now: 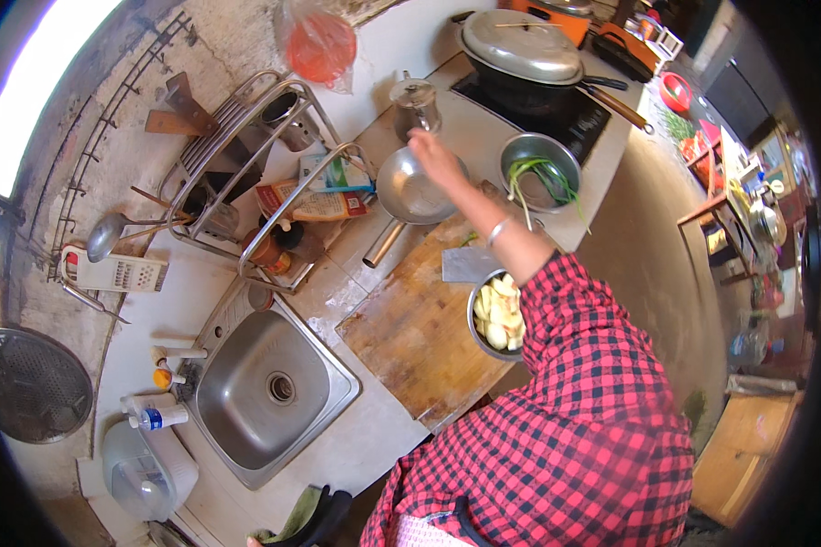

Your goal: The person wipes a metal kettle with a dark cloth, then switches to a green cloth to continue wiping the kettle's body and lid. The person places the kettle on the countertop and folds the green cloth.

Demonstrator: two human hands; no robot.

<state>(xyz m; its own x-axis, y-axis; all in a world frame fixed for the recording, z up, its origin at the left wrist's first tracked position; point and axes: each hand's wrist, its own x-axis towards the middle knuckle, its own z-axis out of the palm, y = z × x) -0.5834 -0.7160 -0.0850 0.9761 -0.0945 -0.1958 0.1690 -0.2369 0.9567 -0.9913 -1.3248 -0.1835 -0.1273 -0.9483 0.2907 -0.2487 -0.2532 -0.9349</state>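
Note:
My right arm, in a red and black checked sleeve, stretches over the counter. My right hand (436, 162) is closed at the handle side of a lidded metal jug (416, 102), which stands behind a small metal saucepan (410, 187). The forearm passes over the pan's right edge. At the lower edge, only a sliver of my left hand (254, 541) shows, against a green cloth item with black trim (294, 518); its fingers are mostly hidden. A wooden cutting board (410, 328) bears a cleaver blade (470, 264), beside a bowl of peeled, cut pale pieces (498, 314).
A steel sink (237, 392) lies left of the board. Behind it stands a metal rack (219, 155) with utensils and packets. A lidded wok (520, 55) sits on a black cooktop (556, 114); a metal bowl (540, 146) holds green onions (543, 173). A grater (114, 271) hangs left.

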